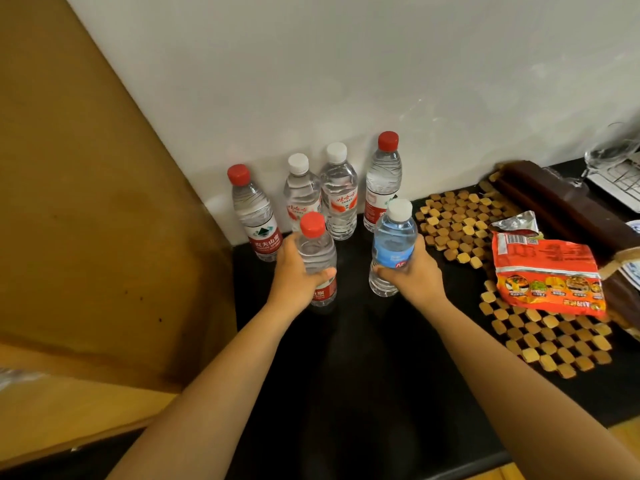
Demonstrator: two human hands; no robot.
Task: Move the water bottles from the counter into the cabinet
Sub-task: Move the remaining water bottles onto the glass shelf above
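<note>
- Black counter carries six water bottles, all upright, in the corner where the white wall meets a tan wooden panel.
- The left hand wraps its fingers and thumb round the waist of the red-capped bottle; the bottle's long axis is vertical and its base looks to be at or just above the counter, though I cannot tell which.
- The right hand grips the blue-labelled bottle the same way, at the lower half, cap up.
- Both held bottles stand in front of the four waiting ones, so each hand is already on its load and nothing lies between the hands and the person.
- Behind, against the wall: a red-capped bottle at far left, two white-capped bottles side by side in the middle, and a taller red-capped bottle at right.
- The cabinet's opening is not in view; the wooden panel on the left may belong to it, in my judgement, so the carry likely goes left or down.
- To the right lie a bamboo mat and a red snack packet, well apart from the bottles.
</note>
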